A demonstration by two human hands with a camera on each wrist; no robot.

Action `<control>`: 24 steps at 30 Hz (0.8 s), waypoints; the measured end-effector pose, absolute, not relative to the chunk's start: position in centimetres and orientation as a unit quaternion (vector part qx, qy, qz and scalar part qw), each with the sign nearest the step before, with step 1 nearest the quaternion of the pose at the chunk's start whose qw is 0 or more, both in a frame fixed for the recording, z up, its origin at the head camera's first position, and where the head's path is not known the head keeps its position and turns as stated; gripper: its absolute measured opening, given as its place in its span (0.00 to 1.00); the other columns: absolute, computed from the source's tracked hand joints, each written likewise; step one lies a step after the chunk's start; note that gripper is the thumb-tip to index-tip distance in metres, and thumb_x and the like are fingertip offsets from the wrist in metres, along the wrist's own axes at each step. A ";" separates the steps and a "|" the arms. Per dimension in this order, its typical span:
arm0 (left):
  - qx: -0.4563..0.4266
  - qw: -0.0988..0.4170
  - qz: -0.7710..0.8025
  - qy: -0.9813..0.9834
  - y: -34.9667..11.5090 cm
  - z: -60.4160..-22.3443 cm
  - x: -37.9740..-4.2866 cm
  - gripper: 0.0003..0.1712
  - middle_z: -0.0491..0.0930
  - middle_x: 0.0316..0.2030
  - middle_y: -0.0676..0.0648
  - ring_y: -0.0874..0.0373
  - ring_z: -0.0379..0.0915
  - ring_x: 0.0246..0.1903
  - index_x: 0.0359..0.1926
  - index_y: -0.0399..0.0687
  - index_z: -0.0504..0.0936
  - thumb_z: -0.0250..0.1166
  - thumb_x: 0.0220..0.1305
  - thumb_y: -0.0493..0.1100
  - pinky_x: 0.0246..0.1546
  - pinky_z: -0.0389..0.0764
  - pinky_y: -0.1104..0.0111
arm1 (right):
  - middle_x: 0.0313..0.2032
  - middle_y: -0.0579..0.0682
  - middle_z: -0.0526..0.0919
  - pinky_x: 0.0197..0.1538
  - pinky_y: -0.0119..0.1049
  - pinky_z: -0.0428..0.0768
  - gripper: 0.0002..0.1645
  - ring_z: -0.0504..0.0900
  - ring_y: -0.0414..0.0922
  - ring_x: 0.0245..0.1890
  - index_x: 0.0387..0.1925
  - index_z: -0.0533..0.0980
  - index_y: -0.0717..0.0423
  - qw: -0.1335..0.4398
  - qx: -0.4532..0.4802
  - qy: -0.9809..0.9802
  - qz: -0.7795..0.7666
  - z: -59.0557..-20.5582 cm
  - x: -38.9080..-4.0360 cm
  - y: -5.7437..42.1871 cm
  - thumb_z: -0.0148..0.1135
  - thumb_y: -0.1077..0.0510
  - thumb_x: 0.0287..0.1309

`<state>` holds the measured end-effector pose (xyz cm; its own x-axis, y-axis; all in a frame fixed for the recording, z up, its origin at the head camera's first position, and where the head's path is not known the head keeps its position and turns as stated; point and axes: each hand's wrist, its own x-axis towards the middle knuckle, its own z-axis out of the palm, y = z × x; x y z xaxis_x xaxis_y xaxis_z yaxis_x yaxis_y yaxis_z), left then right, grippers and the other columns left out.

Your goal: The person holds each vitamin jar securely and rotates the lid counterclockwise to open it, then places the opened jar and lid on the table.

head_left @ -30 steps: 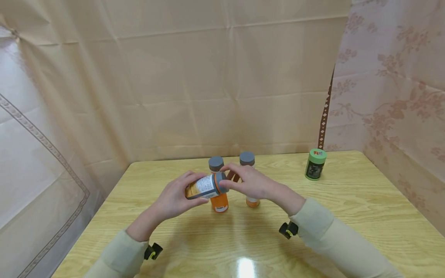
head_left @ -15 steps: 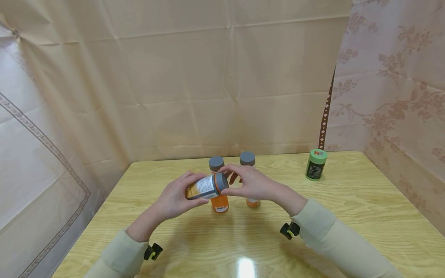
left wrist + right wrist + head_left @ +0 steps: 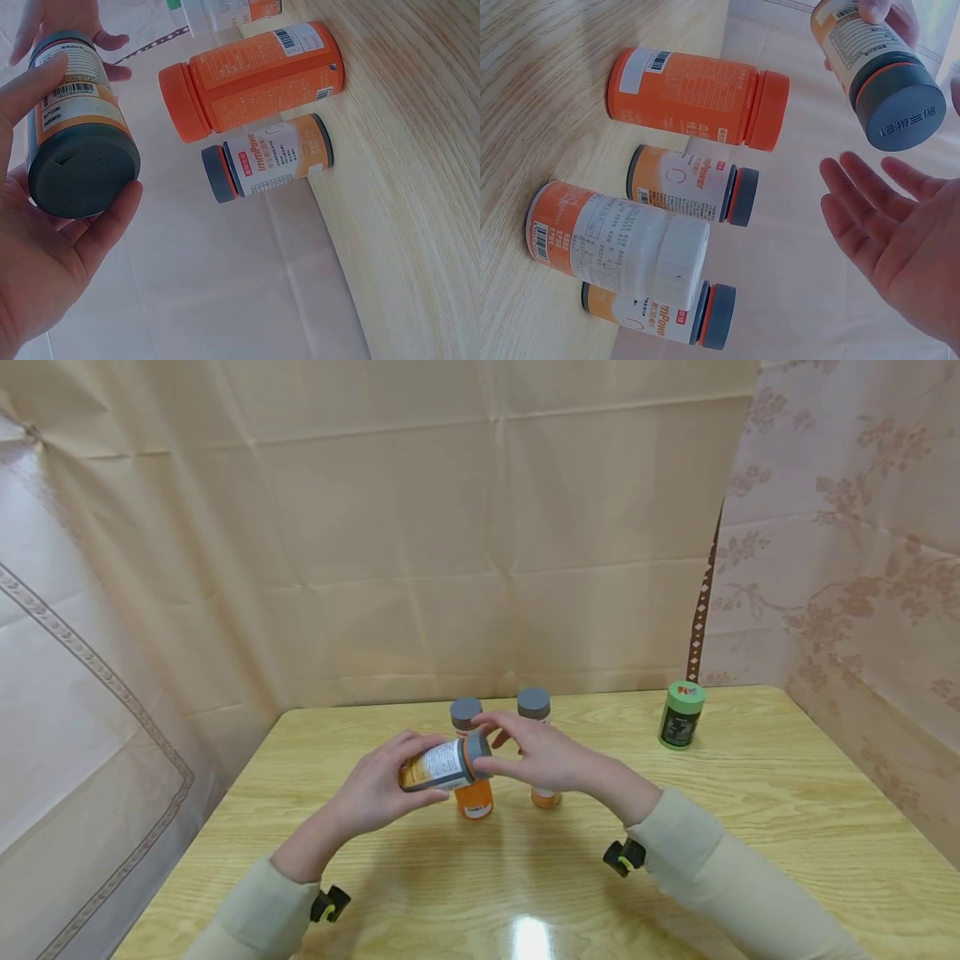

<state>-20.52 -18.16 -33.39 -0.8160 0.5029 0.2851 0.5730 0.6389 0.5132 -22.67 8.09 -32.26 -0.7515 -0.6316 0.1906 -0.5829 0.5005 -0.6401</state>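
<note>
My left hand (image 3: 382,785) grips a pill bottle (image 3: 435,764) round its body, tilted with its grey cap (image 3: 480,755) toward my right hand (image 3: 543,756). The left wrist view shows the dark base (image 3: 82,169) of this bottle. In the right wrist view the cap (image 3: 904,109) sits on the bottle, over an orange ring. The fingers (image 3: 870,202) of my right hand are spread loosely beside the cap, apart from it, with the thumb close to its other side. Behind the held bottle stands an orange bottle (image 3: 474,797), partly hidden.
Two grey-capped bottles stand behind, one (image 3: 682,184) beside the orange bottle, the other (image 3: 660,315) behind a white-capped bottle (image 3: 615,240). A green-lidded jar (image 3: 681,717) stands at the back right of the wooden table (image 3: 600,877). Curtains hang behind.
The fingers and thumb of my right hand have shifted slightly about the cap. My left hand and the bottle stay almost in place.
</note>
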 end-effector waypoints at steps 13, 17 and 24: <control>-0.302 0.059 -0.299 -0.903 -18.1 -33.4 -20.6 0.35 0.74 0.46 0.56 0.58 0.72 0.40 0.61 0.58 0.75 0.77 0.51 0.50 0.38 0.76 0.63 | 0.40 0.39 0.80 0.38 0.37 0.77 0.31 0.77 0.39 0.40 0.62 0.72 0.44 0.048 -0.338 0.877 -0.339 -32.3 -22.7 8.0 0.62 0.38 0.61; -0.300 0.054 -0.301 -0.904 -18.0 -33.4 -20.6 0.35 0.74 0.46 0.55 0.57 0.72 0.41 0.61 0.58 0.76 0.77 0.51 0.51 0.39 0.76 0.63 | 0.40 0.37 0.79 0.38 0.38 0.76 0.33 0.76 0.38 0.41 0.62 0.72 0.45 0.033 -0.348 0.877 -0.328 -32.2 -22.6 8.1 0.66 0.40 0.58; -0.296 0.053 -0.304 -0.904 -18.0 -33.3 -20.8 0.35 0.74 0.47 0.55 0.57 0.72 0.41 0.61 0.59 0.75 0.77 0.51 0.50 0.39 0.76 0.62 | 0.47 0.38 0.79 0.46 0.42 0.75 0.34 0.75 0.38 0.46 0.61 0.72 0.48 -0.003 -0.379 0.866 -0.326 -32.3 -22.8 8.3 0.71 0.45 0.54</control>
<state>-20.76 -18.02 -33.29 -0.8190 0.5037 0.2749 0.5675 0.6402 0.5178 -22.76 8.28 -32.33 -0.7133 -0.6537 0.2527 -0.6582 0.5010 -0.5619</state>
